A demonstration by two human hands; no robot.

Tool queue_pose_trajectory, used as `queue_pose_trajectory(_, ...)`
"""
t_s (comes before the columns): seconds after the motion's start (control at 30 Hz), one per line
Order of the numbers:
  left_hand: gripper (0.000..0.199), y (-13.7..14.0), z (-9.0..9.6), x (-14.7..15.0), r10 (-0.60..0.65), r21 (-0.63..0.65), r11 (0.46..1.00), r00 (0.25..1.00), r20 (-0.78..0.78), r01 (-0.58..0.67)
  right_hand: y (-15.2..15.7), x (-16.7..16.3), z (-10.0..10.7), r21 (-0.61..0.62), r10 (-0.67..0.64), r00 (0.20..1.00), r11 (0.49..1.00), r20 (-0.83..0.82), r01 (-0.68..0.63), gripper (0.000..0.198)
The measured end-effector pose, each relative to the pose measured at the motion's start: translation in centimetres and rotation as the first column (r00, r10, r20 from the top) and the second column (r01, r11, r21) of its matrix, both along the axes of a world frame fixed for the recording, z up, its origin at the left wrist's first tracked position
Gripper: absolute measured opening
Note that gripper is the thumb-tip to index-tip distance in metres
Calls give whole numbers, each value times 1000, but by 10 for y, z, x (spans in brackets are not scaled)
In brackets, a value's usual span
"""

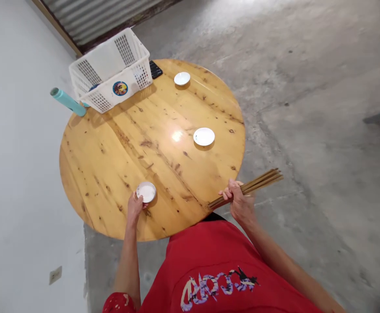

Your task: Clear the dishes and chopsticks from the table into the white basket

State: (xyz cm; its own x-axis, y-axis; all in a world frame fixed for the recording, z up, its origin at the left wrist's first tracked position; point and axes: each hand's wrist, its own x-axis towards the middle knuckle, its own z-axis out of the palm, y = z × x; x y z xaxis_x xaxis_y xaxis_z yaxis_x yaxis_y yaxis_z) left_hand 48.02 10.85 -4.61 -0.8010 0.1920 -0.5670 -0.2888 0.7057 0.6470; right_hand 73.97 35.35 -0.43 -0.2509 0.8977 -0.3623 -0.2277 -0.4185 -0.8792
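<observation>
At the near left of the round wooden table (111, 156), my left hand (135, 208) is closed on the edge of a small white dish (146, 192), the thumb over its rim. The dish may be a stack; I cannot tell how many. My right hand (240, 201) wraps round a bundle of brown chopsticks (263, 179) by the near right table edge. One end of the bundle lies close to the tabletop, and the other sticks out past the edge. Another white dish (204, 136) rests right of the middle, and a further white dish (182, 78) sits towards the far side.
A white plastic basket (111, 71) with a round sticker stands at the far left of the table. Beside it are a teal bottle (68, 102) and a black phone-like object (155, 69). A white wall (20, 152) runs along the left; concrete floor (307, 130) lies to the right.
</observation>
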Motion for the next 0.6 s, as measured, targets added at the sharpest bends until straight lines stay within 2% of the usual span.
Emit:
queue_pose_trajectory(0.13,17,13,1,7,-9,71,997,1000,-28,11,0,3,3,18,-29,999,999,22,29,56)
queue_pose_trajectory(0.23,19,40,11,13,-39,150,988,997,-65,49,6,2,5,50,-33,999,998,26,31,56)
queue_pose_trajectory(0.37,19,100,27,23,-96,259,958,990,-102,119,24,0,9,43,0,1000,999,9,-1,56)
queue_pose_trajectory(0.43,19,136,32,30,-87,307,945,991,-103,114,38,1,10,32,36,999,999,7,-36,55)
queue_pose_trajectory(0.53,18,193,33,44,-59,375,921,991,-121,101,71,7,9,6,82,997,997,-10,-82,55)
queue_pose_trajectory(0.6,19,229,30,53,-53,373,922,989,-138,102,99,16,8,-7,110,994,994,-14,-110,56)
